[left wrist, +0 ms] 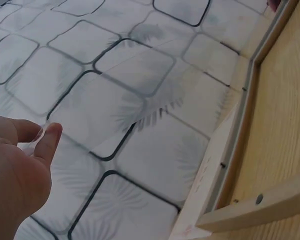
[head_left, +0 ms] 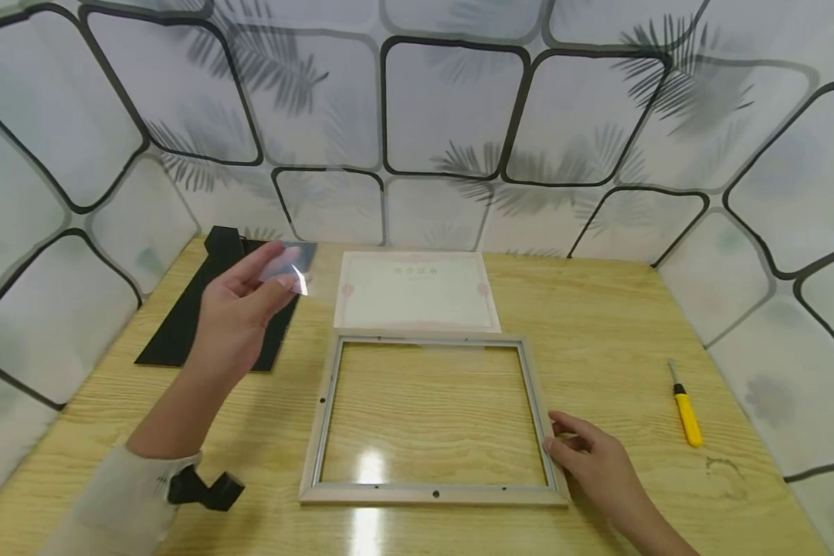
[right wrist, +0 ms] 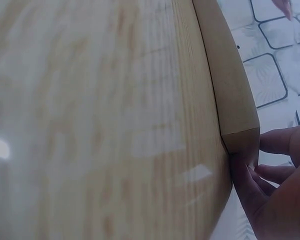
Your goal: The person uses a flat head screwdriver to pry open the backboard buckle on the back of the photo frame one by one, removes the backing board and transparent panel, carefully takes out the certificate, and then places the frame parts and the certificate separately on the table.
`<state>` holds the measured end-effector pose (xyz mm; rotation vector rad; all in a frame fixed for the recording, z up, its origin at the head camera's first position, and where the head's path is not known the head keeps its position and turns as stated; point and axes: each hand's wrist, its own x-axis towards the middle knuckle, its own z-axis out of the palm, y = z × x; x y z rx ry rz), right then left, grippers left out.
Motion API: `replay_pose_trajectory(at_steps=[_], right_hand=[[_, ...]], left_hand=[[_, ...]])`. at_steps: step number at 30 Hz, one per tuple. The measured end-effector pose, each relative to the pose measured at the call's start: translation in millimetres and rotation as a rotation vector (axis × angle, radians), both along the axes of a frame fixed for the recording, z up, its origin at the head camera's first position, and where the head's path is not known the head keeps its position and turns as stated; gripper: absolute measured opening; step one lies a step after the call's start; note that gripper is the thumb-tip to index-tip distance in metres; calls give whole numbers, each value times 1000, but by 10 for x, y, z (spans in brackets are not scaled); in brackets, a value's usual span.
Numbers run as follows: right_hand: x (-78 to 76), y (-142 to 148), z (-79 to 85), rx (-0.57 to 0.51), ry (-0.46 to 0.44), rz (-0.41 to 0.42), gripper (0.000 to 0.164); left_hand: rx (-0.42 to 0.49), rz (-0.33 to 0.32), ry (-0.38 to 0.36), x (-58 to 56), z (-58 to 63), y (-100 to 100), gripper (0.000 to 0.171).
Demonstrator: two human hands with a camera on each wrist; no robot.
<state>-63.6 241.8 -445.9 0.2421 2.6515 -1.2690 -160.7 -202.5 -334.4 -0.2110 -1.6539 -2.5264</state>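
My left hand (head_left: 239, 309) is raised over the left side of the table, thumb and fingers pinching the edge of a clear plastic sheet (head_left: 285, 266). Glare shows on the sheet near the fingertips, and in the left wrist view it shows between thumb and finger (left wrist: 32, 145). A pale wooden picture frame (head_left: 434, 494) lies on the table, its inner lip and small dark holes facing up. At its right side, my right hand (head_left: 601, 463) holds the frame's edge between thumb and fingers. In the right wrist view, these fingers (right wrist: 277, 141) grip close to a corner of the frame (right wrist: 235, 100).
Behind the frame lies a white certificate (head_left: 417, 293) with a pale pink border. A black backing board (head_left: 174, 332) with a stand lies at the left. On the right is a yellow-handled screwdriver (head_left: 686, 417). Patterned walls (head_left: 452, 108) close in the table's back and sides.
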Motion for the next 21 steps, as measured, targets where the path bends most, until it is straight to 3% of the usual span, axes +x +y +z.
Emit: replay_pose_trajectory(at_steps=[4, 11, 21], right_hand=[[1, -2, 3, -7, -4, -2, 52], [1, -7, 4, -7, -3, -4, 52], [-1, 10, 2, -6, -1, 6, 53]], left_hand=[[-69, -42, -15, -134, -83, 331, 58], [-32, -110, -12, -312, -188, 938, 59], [-7, -76, -36, -602, -320, 1725, 58]])
